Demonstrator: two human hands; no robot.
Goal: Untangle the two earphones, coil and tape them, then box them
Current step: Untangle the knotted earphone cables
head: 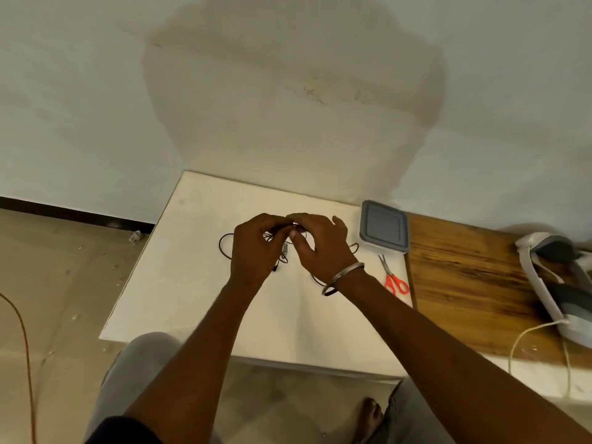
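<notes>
Person is working tangled earphones (284, 251) with both hands above a white board (192, 283).
The board is lying against the wall, with a wooden top (464, 283) adjoining it on the right and carrying a white-and-grey headset (551, 283). A lidded grey box (383, 226) is sitting at the board's far right corner. The left hand (256, 248) and right hand (320, 245) are meeting at mid-board, fingers of each curled and pinching the black cable. Red-handled scissors (393, 277) are lying just in front of the box. Loose loops of cable are trailing onto the board at either side of the hands.
</notes>
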